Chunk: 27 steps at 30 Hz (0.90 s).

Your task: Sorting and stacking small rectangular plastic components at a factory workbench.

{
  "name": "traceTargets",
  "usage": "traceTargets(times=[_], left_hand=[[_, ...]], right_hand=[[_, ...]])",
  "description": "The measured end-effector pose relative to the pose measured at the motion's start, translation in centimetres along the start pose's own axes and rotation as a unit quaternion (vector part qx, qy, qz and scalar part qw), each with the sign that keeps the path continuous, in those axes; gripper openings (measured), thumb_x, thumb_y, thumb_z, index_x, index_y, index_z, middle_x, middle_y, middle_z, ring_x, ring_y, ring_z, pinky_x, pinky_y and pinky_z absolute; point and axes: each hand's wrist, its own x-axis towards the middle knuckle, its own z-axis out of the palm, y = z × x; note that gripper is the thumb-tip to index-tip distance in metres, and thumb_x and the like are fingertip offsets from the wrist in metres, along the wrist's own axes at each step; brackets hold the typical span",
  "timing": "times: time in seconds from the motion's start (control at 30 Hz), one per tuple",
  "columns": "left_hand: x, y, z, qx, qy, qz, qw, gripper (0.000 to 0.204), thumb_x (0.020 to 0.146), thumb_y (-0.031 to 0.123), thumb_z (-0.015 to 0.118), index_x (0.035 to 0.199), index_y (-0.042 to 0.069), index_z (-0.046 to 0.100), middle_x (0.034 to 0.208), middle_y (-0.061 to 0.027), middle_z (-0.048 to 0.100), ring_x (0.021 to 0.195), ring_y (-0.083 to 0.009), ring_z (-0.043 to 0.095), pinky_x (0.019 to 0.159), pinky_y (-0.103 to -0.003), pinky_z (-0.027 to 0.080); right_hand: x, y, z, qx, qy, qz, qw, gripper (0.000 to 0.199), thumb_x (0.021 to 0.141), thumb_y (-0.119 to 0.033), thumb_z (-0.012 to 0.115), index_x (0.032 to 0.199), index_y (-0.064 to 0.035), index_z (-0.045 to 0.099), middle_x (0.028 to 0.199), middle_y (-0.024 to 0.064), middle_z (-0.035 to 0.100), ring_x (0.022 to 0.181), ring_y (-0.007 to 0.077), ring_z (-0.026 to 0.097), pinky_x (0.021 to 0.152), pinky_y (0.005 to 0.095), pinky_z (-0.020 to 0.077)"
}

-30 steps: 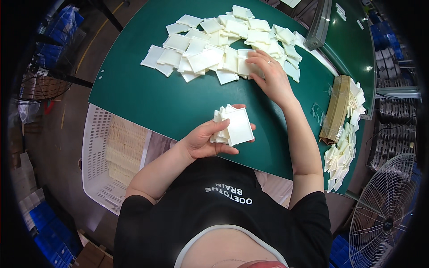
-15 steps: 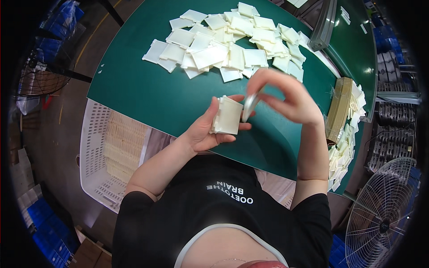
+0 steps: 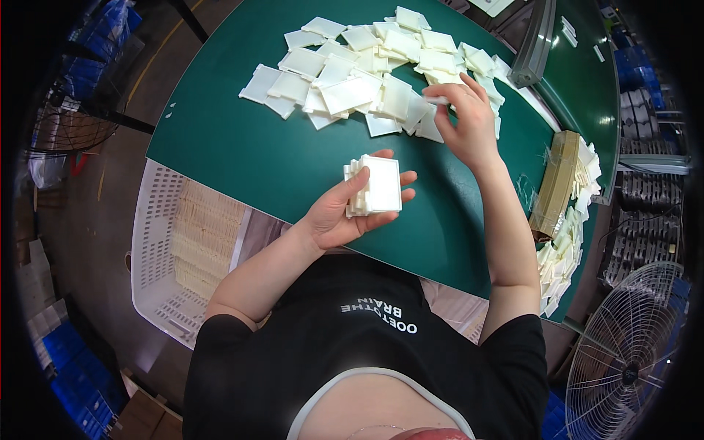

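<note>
My left hand (image 3: 331, 218) holds a small stack of off-white square plastic plates (image 3: 382, 185) above the near part of the table. The thumb lies along the stack's left side, with the fingers underneath and their tips showing past its right edge. My right hand (image 3: 473, 126) is at the right end of a loose pile of similar plates (image 3: 345, 95). Between its thumb and fingers it pinches one plastic plate (image 3: 436, 100), seen nearly edge-on. Whether that plate still touches the pile I cannot tell.
The pile lies on a green table (image 3: 242, 161). A brown cardboard box (image 3: 555, 183) stands at the right, with more white plates (image 3: 561, 257) beside it. Below the table's left edge is a white perforated basket (image 3: 154, 242) with stacked pieces. A wire fan (image 3: 627, 374) stands at lower right.
My right hand has moved away from the stack, up to the pile's right end. The stack in my left hand now shows a bright plate on top. The left hand has hardly moved.
</note>
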Motion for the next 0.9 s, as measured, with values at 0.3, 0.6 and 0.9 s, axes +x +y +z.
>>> traceTargets(times=[0.3,0.6,0.9], left_hand=[[-0.1,-0.1,0.0,0.019,-0.029,-0.010,0.999,0.058,0.102,0.022,0.058,0.154,0.023,0.031,0.139,-0.0181,0.052,0.129,-0.0349,0.055,0.087,-0.047,0.063],[-1.0,0.5,-0.4,0.067,-0.002,0.041,0.997,0.064,0.098,0.023,0.063,0.153,0.023,0.029,0.142,-0.0195,0.048,0.126,-0.0379,0.055,0.077,-0.041,0.067],[-0.1,0.5,0.1,-0.027,-0.040,0.056,0.997,0.057,0.103,0.036,0.054,0.153,0.021,0.032,0.149,-0.0171,0.043,0.137,-0.0363,0.046,0.080,-0.039,0.066]], right_hand=[[1.9,-5.4,-2.2,0.213,-0.091,-0.065,0.971,0.037,0.074,0.003,0.070,0.108,-0.0087,0.063,0.126,0.0079,0.062,0.124,0.0314,0.055,0.108,0.0458,0.0413],[0.9,-3.0,2.1,0.152,0.012,0.083,0.985,0.045,0.080,-0.017,0.079,0.120,-0.0070,0.061,0.123,0.0104,0.066,0.115,0.0316,0.061,0.099,0.0397,0.0479],[-0.5,-7.8,-1.4,0.406,-0.029,0.111,0.907,0.031,0.093,-0.008,0.065,0.123,-0.0048,0.064,0.112,0.0083,0.068,0.102,0.0196,0.063,0.092,0.0338,0.0493]])
